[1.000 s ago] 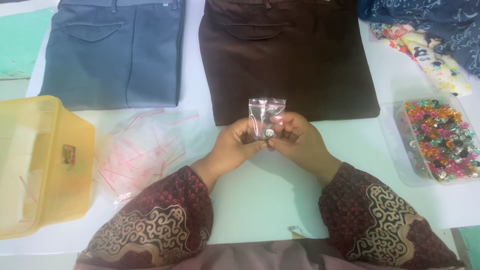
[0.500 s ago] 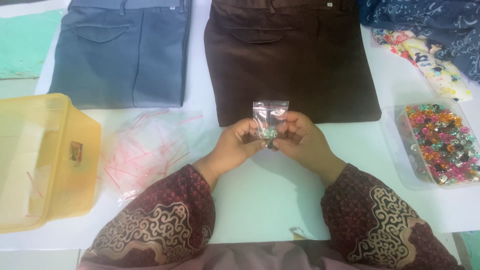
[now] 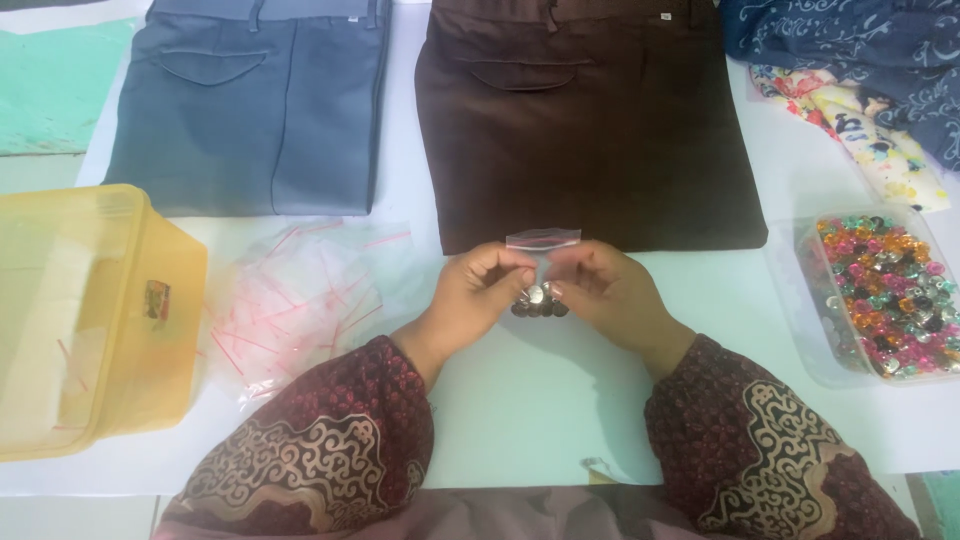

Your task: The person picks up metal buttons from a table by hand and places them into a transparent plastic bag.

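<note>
Both my hands hold one small clear zip bag (image 3: 541, 262) just in front of the brown trousers. My left hand (image 3: 477, 290) pinches its left side and my right hand (image 3: 603, 287) pinches its right side. Several small silvery round beads (image 3: 540, 300) sit at the bottom of the bag, between my fingertips. The bag's sealed strip stands up above my fingers. My sleeves are dark red with a pale swirl pattern.
A heap of empty clear zip bags with red strips (image 3: 300, 300) lies at my left, beside a yellow plastic box (image 3: 85, 315). A clear tray of colourful beads (image 3: 885, 290) stands at the right. Folded grey trousers (image 3: 250, 100), brown trousers (image 3: 590, 120) and patterned cloth (image 3: 860, 70) lie at the back.
The small bag has sunk lower between my hands, and my fingers have closed further over its sides; the beads now show at its bottom. My view has tilted slightly.
</note>
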